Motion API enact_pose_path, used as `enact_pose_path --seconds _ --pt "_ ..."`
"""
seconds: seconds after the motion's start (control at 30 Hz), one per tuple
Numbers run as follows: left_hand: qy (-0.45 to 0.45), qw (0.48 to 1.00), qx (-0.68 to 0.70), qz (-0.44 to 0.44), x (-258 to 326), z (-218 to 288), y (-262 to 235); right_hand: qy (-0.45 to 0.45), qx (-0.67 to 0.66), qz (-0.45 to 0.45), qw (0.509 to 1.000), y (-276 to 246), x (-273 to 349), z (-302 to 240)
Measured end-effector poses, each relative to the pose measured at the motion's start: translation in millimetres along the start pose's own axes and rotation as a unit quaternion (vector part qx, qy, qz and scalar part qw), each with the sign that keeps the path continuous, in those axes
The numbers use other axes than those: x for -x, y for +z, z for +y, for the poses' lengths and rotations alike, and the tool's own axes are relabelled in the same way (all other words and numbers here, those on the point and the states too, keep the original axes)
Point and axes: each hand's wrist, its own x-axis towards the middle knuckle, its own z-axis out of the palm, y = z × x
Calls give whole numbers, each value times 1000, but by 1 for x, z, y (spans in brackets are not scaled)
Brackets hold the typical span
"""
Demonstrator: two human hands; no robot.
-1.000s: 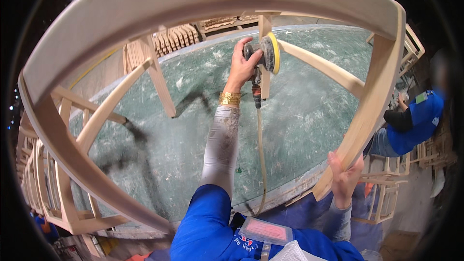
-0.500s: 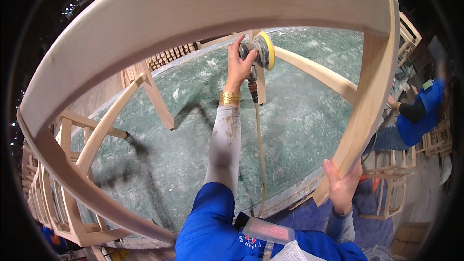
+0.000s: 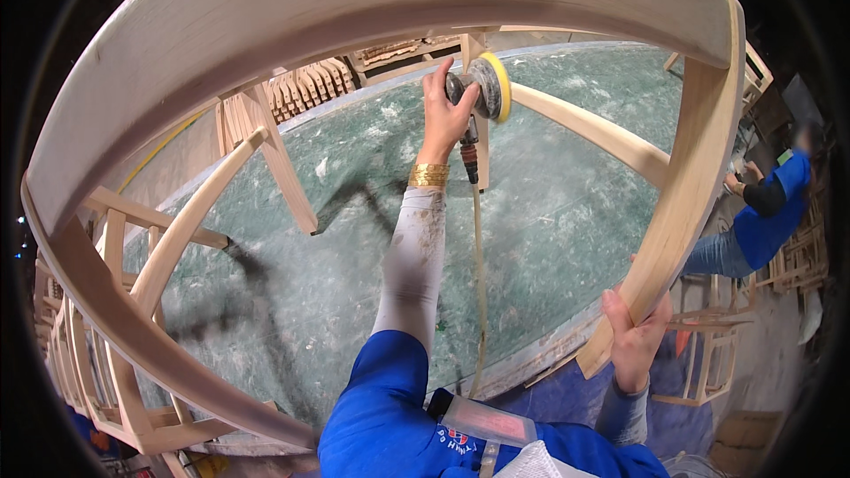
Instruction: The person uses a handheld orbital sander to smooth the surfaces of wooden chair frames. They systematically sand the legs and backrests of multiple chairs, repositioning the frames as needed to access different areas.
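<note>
A bare wooden chair frame (image 3: pixel 354 9) lies over a green worktable (image 3: pixel 549 230), its wide curved rail arching across the top of the view. My left hand (image 3: pixel 443 111), with a gold bracelet (image 3: pixel 428 175) at the wrist, grips a round sander with a yellow pad (image 3: pixel 485 88). The pad is pressed where a slanted rail (image 3: pixel 593 133) meets an upright post. A thin hose (image 3: pixel 479 283) hangs from the sander down toward my body. My right hand (image 3: pixel 633 341) clasps the lower end of the frame's right-hand leg (image 3: pixel 691 186) at the table's near edge.
More unfinished chair frames (image 3: pixel 88 363) stand at the left and others (image 3: pixel 797 257) are stacked at the right. A person in a blue top (image 3: pixel 766 212) bends over work at the right. Wooden parts (image 3: pixel 301 88) lie beyond the table's far edge.
The curved rail now fills more of the top of the view and the frame sits nearer to me. My left hand keeps the sander at the same joint; my right hand stays on the leg.
</note>
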Motion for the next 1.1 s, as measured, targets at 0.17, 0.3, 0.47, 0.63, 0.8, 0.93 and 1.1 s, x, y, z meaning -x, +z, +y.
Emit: enact_pose_path --seconds 0.17,0.3,0.47,0.63,0.8,0.93,1.1 --pt "-24 1000 9 9 7 12 -2 -18 11 -16 1000 -4 -4 6" --pt "-51 969 -241 33 59 16 -49 -4 -6 -4 1000 -2 -8 3" --pt "-271 811 -514 -66 169 32 -143 24 -34 0 999 2 -12 -6" --pt "-346 770 -524 -112 264 60 -206 0 -18 -14 1000 -3 -22 4" --pt "-365 747 -546 -106 311 90 -248 -10 -14 -21 1000 -1 -31 0" --pt "-379 743 -536 -134 321 107 -286 10 -32 -26 999 2 -31 -8" --pt "-457 870 41 179 316 149 -398 -11 -57 -16 998 1 -30 -5"
